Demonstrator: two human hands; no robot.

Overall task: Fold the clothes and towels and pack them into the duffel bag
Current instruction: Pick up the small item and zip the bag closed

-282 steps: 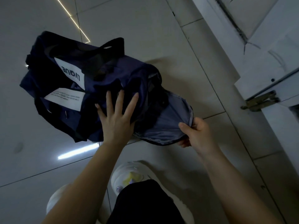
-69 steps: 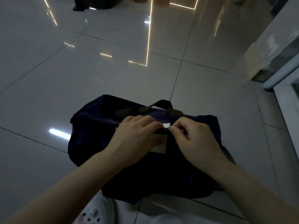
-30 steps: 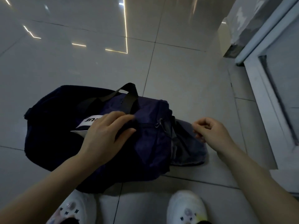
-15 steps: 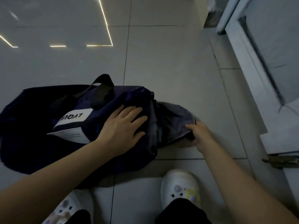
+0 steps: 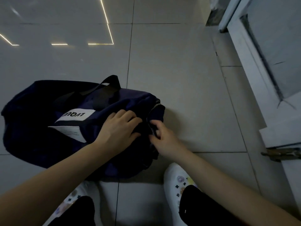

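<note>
A dark navy duffel bag [image 5: 42, 131] lies on the tiled floor in front of my feet, with black carry straps on top and a white label and paper tag on its side. My left hand [image 5: 118, 129] rests on the bag's right part, fingers bent down onto the fabric. Just to its right, my right hand [image 5: 162, 137] pinches the edge of the bag's end flap [image 5: 157, 111], which is folded in against the bag. No clothes or towels are in sight.
A white door and frame [image 5: 263, 79] with a metal hinge [image 5: 281, 154] stand close on the right. My two white clogs [image 5: 177, 181] are planted just below the bag. Glossy grey floor tiles stretch away beyond the bag.
My right hand has brought the end flap in from its spread-out position to the bag's end. My left hand has slid right toward that end, its fingers now bent.
</note>
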